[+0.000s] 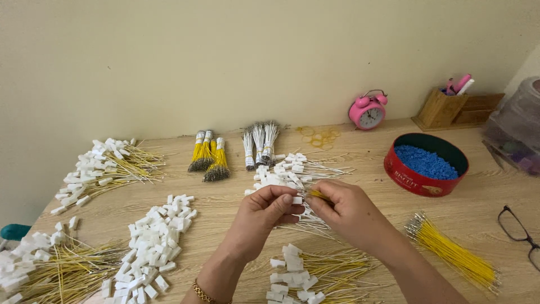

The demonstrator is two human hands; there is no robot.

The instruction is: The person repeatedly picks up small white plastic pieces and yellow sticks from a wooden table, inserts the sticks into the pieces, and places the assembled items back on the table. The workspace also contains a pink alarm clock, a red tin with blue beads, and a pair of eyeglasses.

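near the middle of the wooden table, toward its front edge, the person's two hands meet just above the surface. the left hand has its fingers curled, thumb and fingertips pinching a small white plastic connector housing. the right hand is closed in a pinch on a yellow wire, whose end sits right at the housing; whether it is already inside cannot be told. a gold bracelet circles the left wrist.

just behind the hands lies a heap of white-wired connectors, and just in front of them, at the front edge, a pile of yellow-wired connectors. to the right of the right forearm a loose sheaf of yellow wires lies slanted. left of the hands is a spread of loose white housings, with more finished yellow-wired pieces at the front left corner and at the left edge.

toward the back edge stand bundles of yellow wires and bundles of white wires, side by side. a round red tin of blue pellets sits to the right, a pink alarm clock and a wooden pen holder behind it against the wall. black glasses rest at the right edge.
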